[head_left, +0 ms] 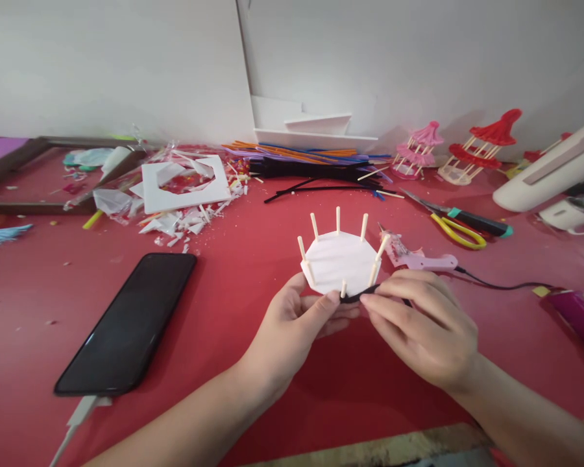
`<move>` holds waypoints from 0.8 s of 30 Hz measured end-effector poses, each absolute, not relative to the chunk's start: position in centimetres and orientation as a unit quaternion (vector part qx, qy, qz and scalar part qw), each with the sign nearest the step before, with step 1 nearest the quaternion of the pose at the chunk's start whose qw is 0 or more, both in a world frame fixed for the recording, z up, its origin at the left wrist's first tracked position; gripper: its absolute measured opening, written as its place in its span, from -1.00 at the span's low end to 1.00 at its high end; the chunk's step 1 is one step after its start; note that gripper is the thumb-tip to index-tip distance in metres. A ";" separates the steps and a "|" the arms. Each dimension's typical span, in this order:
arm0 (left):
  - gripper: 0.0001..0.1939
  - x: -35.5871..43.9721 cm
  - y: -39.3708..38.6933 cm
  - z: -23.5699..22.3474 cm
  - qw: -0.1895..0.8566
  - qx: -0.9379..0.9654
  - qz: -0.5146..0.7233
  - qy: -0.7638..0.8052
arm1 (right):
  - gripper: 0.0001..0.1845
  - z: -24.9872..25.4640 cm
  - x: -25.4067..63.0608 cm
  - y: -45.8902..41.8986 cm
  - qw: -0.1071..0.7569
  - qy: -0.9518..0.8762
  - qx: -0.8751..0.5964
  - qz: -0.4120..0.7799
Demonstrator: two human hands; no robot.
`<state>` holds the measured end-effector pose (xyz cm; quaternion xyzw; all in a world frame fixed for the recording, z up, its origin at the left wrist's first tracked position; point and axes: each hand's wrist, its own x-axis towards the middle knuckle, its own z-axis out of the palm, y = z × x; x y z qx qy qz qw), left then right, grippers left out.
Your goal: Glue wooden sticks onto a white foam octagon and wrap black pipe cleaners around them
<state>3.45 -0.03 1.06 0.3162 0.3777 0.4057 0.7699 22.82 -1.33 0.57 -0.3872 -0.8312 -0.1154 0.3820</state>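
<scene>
A white foam board polygon (343,259) with several short wooden sticks standing around its rim is held above the red table. My left hand (296,318) grips its near left edge, thumb on top by a stick and fingers underneath. Against the near edge lies a black pipe cleaner (354,298), its left end under my left thumb. My right hand (421,324) pinches this pipe cleaner between thumb and fingers at the near right side of the board. The rest of the pipe cleaner is mostly hidden behind my right fingers.
A black phone (126,324) lies left. Foam scraps (185,185), pipe cleaner bundles (302,159) and yellow-handled scissors (460,231) lie farther back. A pink glue gun (425,261) with a cord sits right of the board. Pink (418,150) and red (486,149) pavilion models stand behind.
</scene>
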 end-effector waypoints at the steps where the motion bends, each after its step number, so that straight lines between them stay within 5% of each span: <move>1: -0.71 3.4 -0.1 1.0 0.770 0.319 0.406 0.375 | -0.68 0.6 22.9 -1.4 0.385 -0.832 -0.384 -0.112; 20: -0.70 3.9 -0.8 0.9 0.726 0.386 0.439 0.362 | -0.88 1.1 22.4 -1.3 0.438 -0.794 -0.419 -0.051; 24: -0.72 3.9 -0.9 0.6 0.704 0.414 0.461 0.347 | -0.79 0.9 22.4 -1.4 0.469 -0.778 -0.416 -0.043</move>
